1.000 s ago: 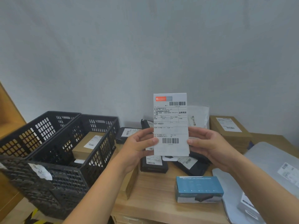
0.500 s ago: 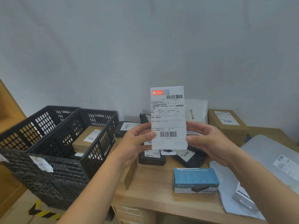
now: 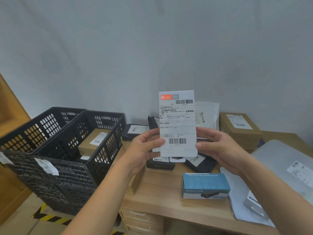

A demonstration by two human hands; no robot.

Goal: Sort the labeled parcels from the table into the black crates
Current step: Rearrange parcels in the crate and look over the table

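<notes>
Head view: labeled parcel (image 3: 177, 123) held upright above the table (image 3: 160, 189), label facing the camera. It is pinched at its lower side edges by left hand (image 3: 144, 148) and right hand (image 3: 218, 146), thumbs in front, fingers behind. Inner black crate (image 3: 105, 150) stands against the table's left end and holds a brown box (image 3: 92, 141); outer black crate (image 3: 42, 122) sits beside it.

Step judged: label being read so a crate can be chosen. Label is best held flat and square to the eye, with thumbs off the lower barcode. Once decided, the parcel should be lowered flat into the crate, not dropped over the rim.
</notes>
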